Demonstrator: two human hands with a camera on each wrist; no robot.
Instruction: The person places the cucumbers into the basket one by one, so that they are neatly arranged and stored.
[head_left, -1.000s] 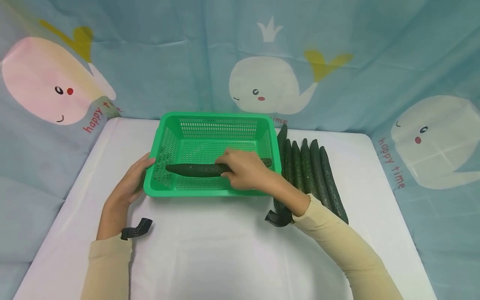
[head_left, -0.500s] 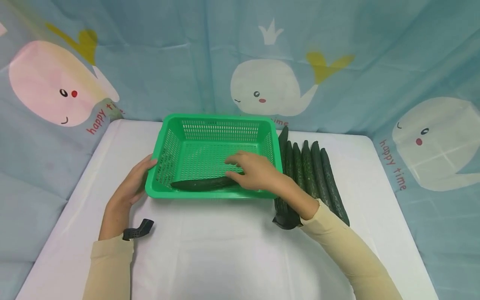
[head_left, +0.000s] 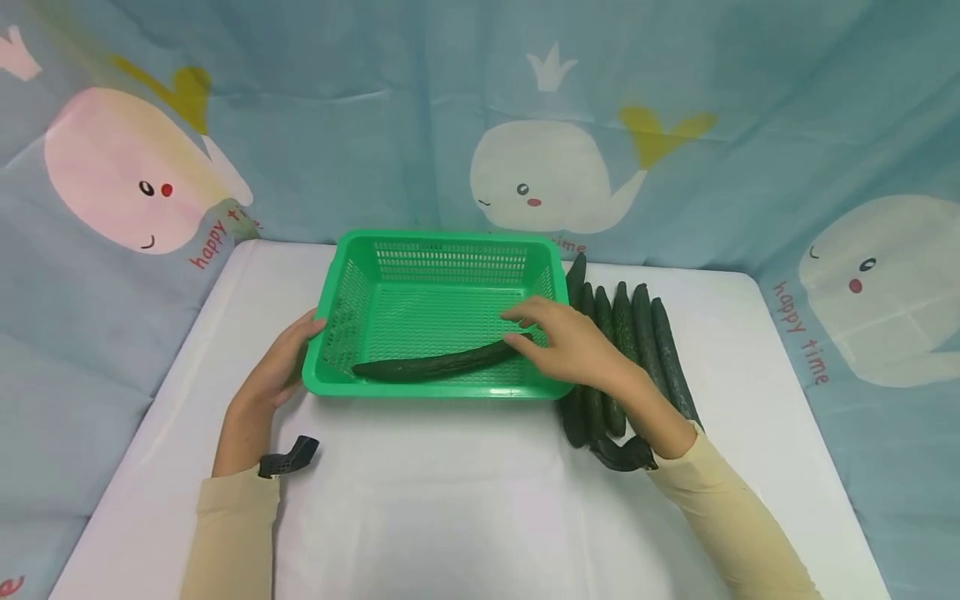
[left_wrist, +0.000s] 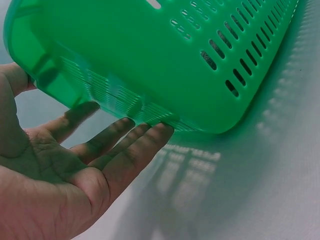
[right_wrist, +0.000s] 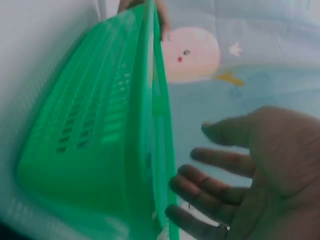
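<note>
1. Lying inside the green basket (head_left: 442, 391), a dark green cucumber (head_left: 435, 367) is slanting across the floor close to the near wall, its left end sitting by the near left corner and its other end pointing toward the right wall.
2. The basket is standing on a white table (head_left: 435, 492), one long side facing the person.
3. Gripping the basket's left side, the left hand (head_left: 281, 362) is hooking its thumb over the rim, while its fingers are lying against the outer wall.
4. Above the near right corner, the right hand (head_left: 573, 337) is hovering by the cucumber's right end, its fingers relaxed and parted, holding nothing; whether its thumb is touching the cucumber is impossible to tell.
5. Just beside the basket's right wall, a row of cucumbers (head_left: 622, 317) is lying side by side, with the right forearm crossing over part of it.
6. Beige sleeves (head_left: 238, 533) are covering both arms, and black devices (head_left: 288, 460) are showing at the wrists.
7. Behind the table, a blue curtain (head_left: 337, 167) is hanging, printed with cartoon whales (head_left: 540, 175).
</note>
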